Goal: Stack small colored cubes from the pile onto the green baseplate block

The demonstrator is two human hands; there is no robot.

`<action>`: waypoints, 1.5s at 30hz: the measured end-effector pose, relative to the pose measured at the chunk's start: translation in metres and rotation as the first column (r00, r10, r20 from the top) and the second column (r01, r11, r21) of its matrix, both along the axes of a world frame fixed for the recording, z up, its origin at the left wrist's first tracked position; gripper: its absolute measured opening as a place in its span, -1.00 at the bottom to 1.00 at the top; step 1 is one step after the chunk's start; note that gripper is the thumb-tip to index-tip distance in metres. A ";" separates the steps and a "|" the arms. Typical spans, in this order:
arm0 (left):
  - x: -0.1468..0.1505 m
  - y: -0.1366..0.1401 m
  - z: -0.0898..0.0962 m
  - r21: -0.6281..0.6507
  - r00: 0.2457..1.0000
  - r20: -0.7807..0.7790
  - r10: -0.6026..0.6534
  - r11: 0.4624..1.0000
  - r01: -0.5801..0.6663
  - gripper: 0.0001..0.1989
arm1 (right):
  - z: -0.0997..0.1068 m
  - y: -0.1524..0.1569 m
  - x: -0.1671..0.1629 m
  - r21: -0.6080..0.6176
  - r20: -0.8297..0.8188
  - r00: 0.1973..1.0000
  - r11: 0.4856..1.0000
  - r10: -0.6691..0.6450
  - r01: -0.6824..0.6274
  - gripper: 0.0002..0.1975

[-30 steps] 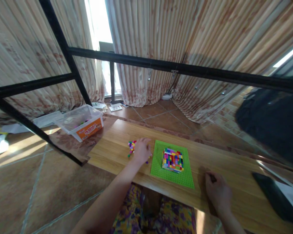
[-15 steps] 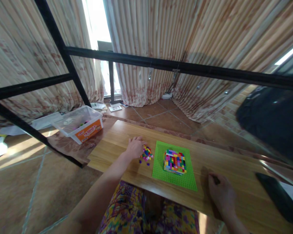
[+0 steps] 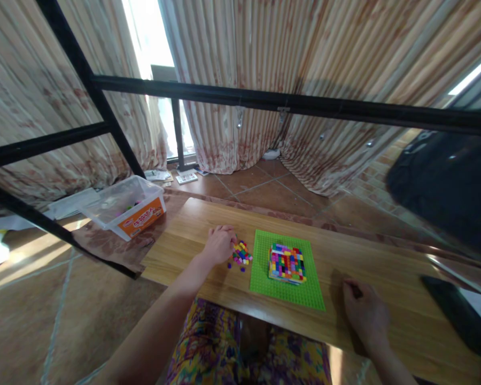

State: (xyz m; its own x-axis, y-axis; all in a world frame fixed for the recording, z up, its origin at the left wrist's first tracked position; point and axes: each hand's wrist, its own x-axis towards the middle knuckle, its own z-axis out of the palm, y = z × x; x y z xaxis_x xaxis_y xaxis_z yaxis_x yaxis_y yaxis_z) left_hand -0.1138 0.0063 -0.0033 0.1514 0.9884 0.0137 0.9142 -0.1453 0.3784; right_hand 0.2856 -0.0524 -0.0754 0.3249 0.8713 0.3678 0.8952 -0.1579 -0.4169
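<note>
A wooden table carries a green baseplate, a heap of small coloured bricks just beside it, and a dark tablet at the right end.

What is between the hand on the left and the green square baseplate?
In the head view, a small pile of loose colourful bricks lies on the wooden table between the left hand and the green square baseplate.
</note>
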 end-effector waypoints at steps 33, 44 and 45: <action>0.004 -0.012 -0.008 0.178 0.991 -0.026 -0.134 0.975 0.137 -0.88 | 0.005 -0.001 -0.005 0.038 -0.018 1.000 0.999 0.022 -0.021 -0.65; 0.006 -0.023 -0.014 0.164 0.871 0.491 0.034 0.978 -0.130 -0.87 | 0.003 -0.001 -0.003 0.045 0.010 1.000 0.999 0.016 -0.017 -0.66; 0.007 -0.025 -0.015 0.124 0.810 0.584 0.058 0.979 -0.159 -0.86 | 0.003 -0.001 -0.003 0.043 0.007 1.000 0.999 0.020 -0.020 -0.67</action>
